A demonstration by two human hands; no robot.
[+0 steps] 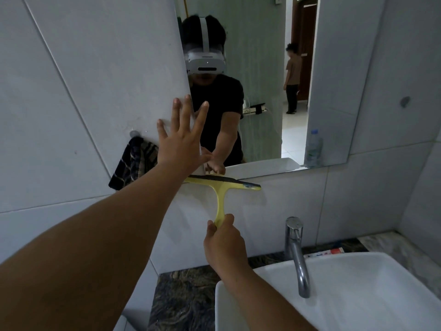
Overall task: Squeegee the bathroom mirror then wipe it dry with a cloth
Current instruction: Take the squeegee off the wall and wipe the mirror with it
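Observation:
The mirror (pixel 262 80) hangs on the tiled wall above the sink. A yellow squeegee (pixel 220 187) with a dark blade lies across the tile just below the mirror's lower left corner. My right hand (pixel 223 240) is closed around the end of its handle. My left hand (pixel 180 142) is spread flat, fingers apart, against the wall at the mirror's left edge, holding nothing. A dark patterned cloth (pixel 134 162) hangs from a wall hook to the left of that hand.
A white basin (pixel 358 271) with a chrome tap (pixel 297 254) sits at lower right on a dark stone counter (pixel 183 299). A tube (pixel 327 253) lies behind the basin. The mirror reflects a plastic bottle (pixel 313 149) and a second person (pixel 293 77) standing in a doorway.

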